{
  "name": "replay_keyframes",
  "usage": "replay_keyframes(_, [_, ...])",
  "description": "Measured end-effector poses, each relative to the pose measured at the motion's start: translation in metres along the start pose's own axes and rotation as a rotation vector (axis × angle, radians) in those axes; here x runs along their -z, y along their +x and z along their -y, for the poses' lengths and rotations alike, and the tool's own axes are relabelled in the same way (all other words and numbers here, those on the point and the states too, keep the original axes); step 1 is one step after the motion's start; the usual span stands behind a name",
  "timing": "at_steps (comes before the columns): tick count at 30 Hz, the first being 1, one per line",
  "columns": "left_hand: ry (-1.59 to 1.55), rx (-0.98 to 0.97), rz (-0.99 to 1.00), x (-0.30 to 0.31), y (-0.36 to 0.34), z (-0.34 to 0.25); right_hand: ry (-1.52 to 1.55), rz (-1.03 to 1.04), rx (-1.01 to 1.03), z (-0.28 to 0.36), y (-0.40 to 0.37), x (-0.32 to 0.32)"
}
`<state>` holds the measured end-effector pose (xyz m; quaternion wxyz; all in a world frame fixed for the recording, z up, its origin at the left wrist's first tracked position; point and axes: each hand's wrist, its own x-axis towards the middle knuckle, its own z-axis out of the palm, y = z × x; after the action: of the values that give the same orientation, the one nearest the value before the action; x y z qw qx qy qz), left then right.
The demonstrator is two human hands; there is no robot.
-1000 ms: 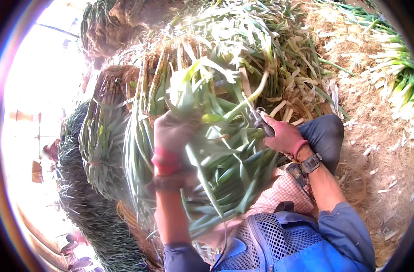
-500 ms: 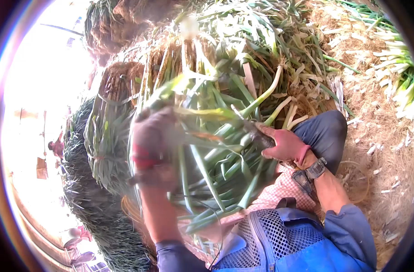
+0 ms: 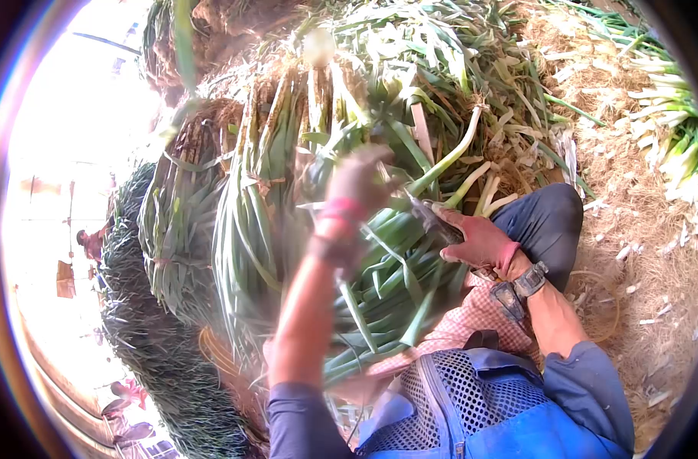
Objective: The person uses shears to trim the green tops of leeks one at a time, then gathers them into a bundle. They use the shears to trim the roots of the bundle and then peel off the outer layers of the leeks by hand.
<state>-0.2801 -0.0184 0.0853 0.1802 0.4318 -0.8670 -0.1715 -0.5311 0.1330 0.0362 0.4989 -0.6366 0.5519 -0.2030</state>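
My left hand (image 3: 360, 180), in a gloved blur, is over the green leaves of the long onions (image 3: 387, 306) lying across my lap; its fingers are smeared by motion. Just right of it, my gloved right hand (image 3: 483, 243) is closed around a dark-handled knife (image 3: 435, 222), whose tip points up and left at the stalks. A pale onion stalk (image 3: 460, 153) curves upward above my right hand. At the upper left, a loose green leaf (image 3: 184, 46) appears blurred in the air.
Tied onion bundles (image 3: 246, 222) are stacked on the left, with a dark green pile (image 3: 165, 367) beyond. Cut leaves (image 3: 441, 46) are heaped at the top. Trimmed onions (image 3: 674, 115) lie at the far right, past root-covered ground (image 3: 624, 306). A distant person (image 3: 93, 243) is at the left.
My left hand has moved right and slightly up, toward the knife. The yellow-green leaf strips that stretched between my hands are gone from there. A blurred leaf now shows at the upper left.
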Motion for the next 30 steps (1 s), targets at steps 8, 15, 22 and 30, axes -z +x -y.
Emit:
replay_keyframes(8, [0.096, 0.635, 0.425, -0.024, -0.049, 0.015, -0.037, 0.063, -0.147, 0.002, -0.009, 0.003])
replay_keyframes(15, [-0.144, 0.620, 0.324, -0.028, -0.031, 0.000, 0.031, 0.017, -0.049, -0.013, -0.004, -0.010])
replay_keyframes(22, [-0.145, 0.795, 0.207, -0.083, -0.008, 0.002, 0.222, -0.008, -0.100, -0.004, -0.012, 0.004])
replay_keyframes(30, [-0.222, 0.812, 0.228, -0.078, -0.013, -0.003, 0.157, -0.029, -0.162, -0.006, -0.007, -0.004])
